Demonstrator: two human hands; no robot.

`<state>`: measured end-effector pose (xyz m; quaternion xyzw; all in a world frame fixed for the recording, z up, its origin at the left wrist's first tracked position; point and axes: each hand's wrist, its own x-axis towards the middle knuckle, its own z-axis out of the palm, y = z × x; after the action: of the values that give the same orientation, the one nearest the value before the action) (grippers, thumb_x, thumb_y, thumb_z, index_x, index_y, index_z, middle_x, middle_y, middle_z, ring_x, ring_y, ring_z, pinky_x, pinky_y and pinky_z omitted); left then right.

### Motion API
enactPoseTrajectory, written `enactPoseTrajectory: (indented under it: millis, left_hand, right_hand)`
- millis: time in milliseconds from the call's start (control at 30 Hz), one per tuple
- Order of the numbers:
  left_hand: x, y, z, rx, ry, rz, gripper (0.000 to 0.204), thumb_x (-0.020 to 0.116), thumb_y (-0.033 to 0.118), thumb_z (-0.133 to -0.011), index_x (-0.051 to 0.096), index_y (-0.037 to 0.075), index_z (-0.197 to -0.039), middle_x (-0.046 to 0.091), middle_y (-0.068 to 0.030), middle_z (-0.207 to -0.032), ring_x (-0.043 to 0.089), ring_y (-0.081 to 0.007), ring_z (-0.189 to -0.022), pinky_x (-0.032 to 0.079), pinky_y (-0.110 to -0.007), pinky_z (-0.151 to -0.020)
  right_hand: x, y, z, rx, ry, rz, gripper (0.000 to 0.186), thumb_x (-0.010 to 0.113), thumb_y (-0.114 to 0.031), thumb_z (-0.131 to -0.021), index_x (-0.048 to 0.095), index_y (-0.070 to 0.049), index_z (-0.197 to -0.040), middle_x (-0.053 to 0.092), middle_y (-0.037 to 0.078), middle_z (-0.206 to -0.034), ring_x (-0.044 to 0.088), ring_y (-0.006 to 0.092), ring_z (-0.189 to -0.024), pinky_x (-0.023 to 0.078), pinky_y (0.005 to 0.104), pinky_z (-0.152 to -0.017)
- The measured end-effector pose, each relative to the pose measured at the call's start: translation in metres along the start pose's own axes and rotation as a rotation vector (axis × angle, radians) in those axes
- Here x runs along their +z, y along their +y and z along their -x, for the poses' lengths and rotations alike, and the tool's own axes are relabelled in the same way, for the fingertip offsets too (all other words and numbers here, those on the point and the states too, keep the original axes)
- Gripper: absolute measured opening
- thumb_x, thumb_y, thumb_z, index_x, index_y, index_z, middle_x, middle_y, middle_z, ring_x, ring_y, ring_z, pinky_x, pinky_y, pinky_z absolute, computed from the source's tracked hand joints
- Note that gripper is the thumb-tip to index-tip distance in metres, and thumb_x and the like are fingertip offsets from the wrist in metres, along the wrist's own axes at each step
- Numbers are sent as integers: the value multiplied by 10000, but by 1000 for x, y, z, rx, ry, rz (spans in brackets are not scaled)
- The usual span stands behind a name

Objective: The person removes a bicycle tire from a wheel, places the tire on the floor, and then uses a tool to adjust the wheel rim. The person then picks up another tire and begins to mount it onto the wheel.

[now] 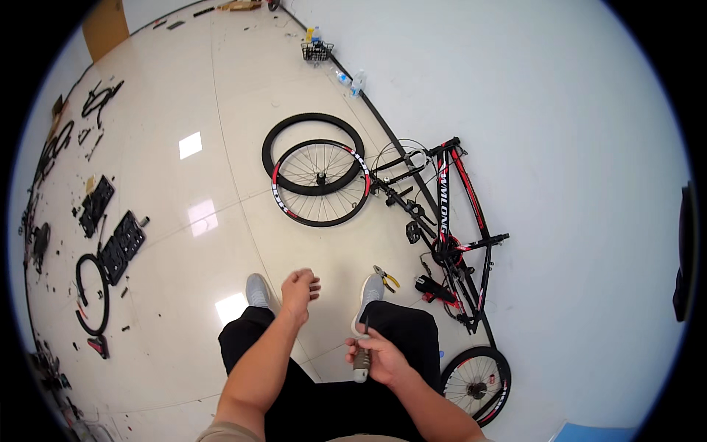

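Above pale tiles (166, 254), the left hand (297, 292) extends, fingers half-open; the right hand (385, 359) grips a tool (361, 365).

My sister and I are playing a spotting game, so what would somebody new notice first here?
Probably the black-and-red bike frame by the pale wall, on the right. Left of it, a spoked wheel partly overlaps a black tyre on the shiny floor. Near the bottom middle, the right hand grips a tool with a grey-brown handle.
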<state>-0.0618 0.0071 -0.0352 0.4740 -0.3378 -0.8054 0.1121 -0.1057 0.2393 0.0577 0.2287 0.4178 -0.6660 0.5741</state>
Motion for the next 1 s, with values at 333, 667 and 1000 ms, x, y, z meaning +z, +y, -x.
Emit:
enactPoseTrajectory:
  millis: [333,667,1000]
  left_hand:
    - [-26,-77,89,-149,47,-230,263,599,228,-950,581,66,-1156,663,-119,-1049,645,-228,-855,534,-370,-713]
    - [-52,-97,89,-123,-52,-507,238,572,214,-956,566,53,-1131,628,-105,-924,633,-239,-706,538,-362,-600]
    - [-39,-110,93,-76,-106,-747,385,581,201,-957,537,-21,-1270,661,-142,-996,663,-235,-754,541,-334,-606]
  right_hand:
    - [-33,-46,98,-354,-214,-170,416,553,-60,-949,462,-135,-1349,647,169,-1040,633,207,-766,535,364,-619]
    - [-125,-20,194,-525,195,-448,488,544,24,-850,358,-96,-1285,635,174,-1018,599,206,-662,516,370,-542]
    - [-120,-7,201,-466,124,-419,366,518,19,-837,456,-24,-1195,630,141,-1004,603,200,-725,538,381,-580]
